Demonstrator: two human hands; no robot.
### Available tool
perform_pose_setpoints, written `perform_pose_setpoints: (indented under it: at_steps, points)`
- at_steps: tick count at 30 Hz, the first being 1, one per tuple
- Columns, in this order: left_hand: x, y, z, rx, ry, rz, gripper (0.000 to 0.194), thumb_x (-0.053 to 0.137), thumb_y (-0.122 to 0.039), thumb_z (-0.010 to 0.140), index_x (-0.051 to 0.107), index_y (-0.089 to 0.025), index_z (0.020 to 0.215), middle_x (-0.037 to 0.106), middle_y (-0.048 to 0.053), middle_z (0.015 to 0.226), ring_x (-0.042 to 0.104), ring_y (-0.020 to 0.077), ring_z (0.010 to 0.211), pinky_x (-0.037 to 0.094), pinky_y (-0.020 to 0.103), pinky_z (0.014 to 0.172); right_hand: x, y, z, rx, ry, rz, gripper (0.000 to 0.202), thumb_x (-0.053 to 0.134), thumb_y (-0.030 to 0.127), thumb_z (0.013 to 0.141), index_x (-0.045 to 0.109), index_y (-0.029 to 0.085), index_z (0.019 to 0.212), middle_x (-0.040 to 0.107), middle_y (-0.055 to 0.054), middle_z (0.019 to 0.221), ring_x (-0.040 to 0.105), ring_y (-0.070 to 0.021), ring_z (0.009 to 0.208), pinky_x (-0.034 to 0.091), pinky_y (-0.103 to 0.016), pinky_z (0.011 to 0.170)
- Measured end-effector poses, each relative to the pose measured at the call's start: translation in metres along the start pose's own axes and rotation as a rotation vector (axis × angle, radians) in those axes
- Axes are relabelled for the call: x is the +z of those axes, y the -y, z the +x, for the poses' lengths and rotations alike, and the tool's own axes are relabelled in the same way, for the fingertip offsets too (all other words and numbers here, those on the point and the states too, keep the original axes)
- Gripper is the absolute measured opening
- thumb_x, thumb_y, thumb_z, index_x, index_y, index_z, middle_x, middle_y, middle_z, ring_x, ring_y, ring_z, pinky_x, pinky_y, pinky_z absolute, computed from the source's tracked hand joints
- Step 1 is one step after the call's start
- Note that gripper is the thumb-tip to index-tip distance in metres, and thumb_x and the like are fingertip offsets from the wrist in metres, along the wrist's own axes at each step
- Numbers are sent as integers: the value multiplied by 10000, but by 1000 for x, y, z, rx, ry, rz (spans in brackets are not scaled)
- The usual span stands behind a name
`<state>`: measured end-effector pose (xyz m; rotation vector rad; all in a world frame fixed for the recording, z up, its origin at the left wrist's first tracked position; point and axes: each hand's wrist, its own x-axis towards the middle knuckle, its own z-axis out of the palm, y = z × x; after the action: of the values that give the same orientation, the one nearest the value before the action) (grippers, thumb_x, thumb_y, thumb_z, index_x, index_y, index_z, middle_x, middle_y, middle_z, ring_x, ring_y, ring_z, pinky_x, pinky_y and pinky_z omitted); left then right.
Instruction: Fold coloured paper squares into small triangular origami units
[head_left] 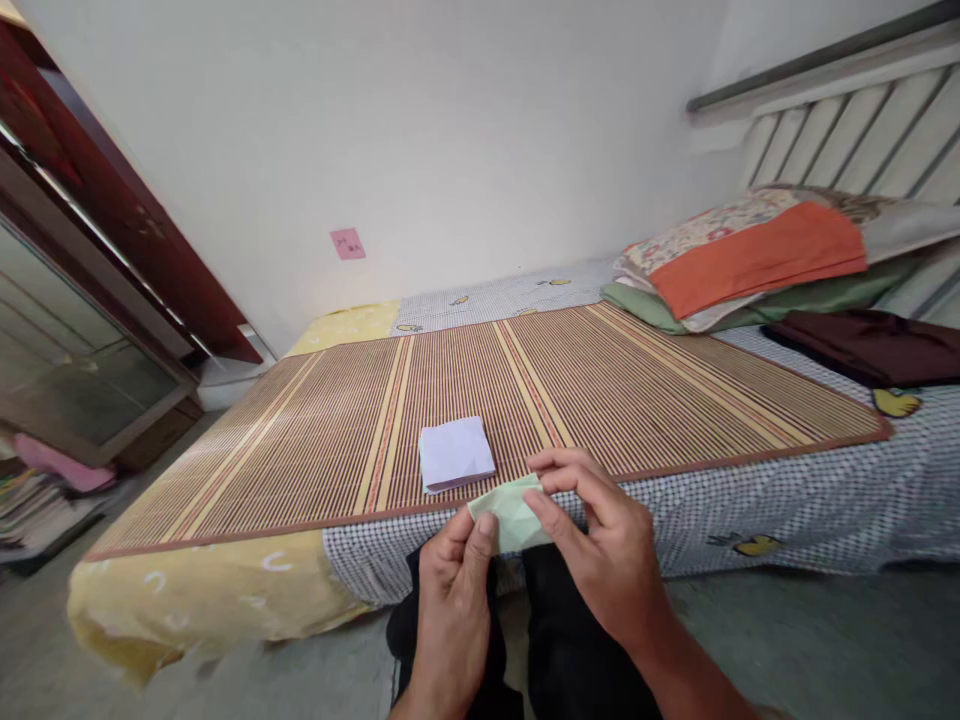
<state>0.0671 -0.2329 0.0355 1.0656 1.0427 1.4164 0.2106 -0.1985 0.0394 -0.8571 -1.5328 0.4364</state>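
Observation:
A pale green piece of paper (513, 512), creased and folded, is held up between both hands above my lap. My left hand (456, 575) pinches its left end, the thumb lying on the near face. At the right end my right hand (600, 535) grips the upper corner between thumb and fingers. Just beyond the paper, a stack of square paper sheets (459, 452), white on top, lies on the striped bamboo mat (450, 375). Both hands are apart from that stack.
The mat covers a bed with a checked sheet (787, 520) and a yellow cloth (225, 580). Folded bedding with an orange panel (757, 260) and a dark folded cloth (870, 345) lie at right. A pink note (347, 244) is on the wall.

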Motion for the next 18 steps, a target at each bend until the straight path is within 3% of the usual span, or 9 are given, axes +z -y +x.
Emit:
perform_pose_setpoints:
  at_steps: [3, 6, 11, 18]
  points:
    - [3, 1, 0, -60, 13, -127, 332, 685, -390, 938, 767, -177, 1179, 773, 82, 997, 688, 221, 934, 524, 318, 857, 2, -3, -1, 230, 30, 195, 159, 660, 244, 953, 616, 216, 803, 661, -30, 965, 669, -179, 875, 521, -282, 741]
    - [6, 3, 1, -110, 28, -253, 361, 697, -385, 926, 762, -153, 1195, 778, 103, 982, 702, 235, 938, 538, 334, 855, 4, -7, -1, 292, 12, 272, 183, 683, 249, 930, 608, 212, 767, 644, -13, 912, 650, -162, 838, 504, -265, 743]
    - [5, 2, 3, -103, 47, -252, 320, 704, -359, 926, 770, -148, 1157, 779, 98, 954, 705, 216, 895, 545, 317, 819, 5, -4, 1, 237, 4, 223, 209, 683, 196, 907, 583, 210, 725, 637, -7, 855, 635, -164, 833, 485, -276, 760]
    - [5, -2, 9, -123, -38, -255, 289, 790, -353, 850, 766, -136, 1038, 763, 62, 824, 685, 170, 718, 535, 277, 688, 10, 5, 4, 102, -22, 101, 214, 676, 143, 903, 569, 210, 730, 640, 4, 818, 638, -152, 802, 474, -273, 746]
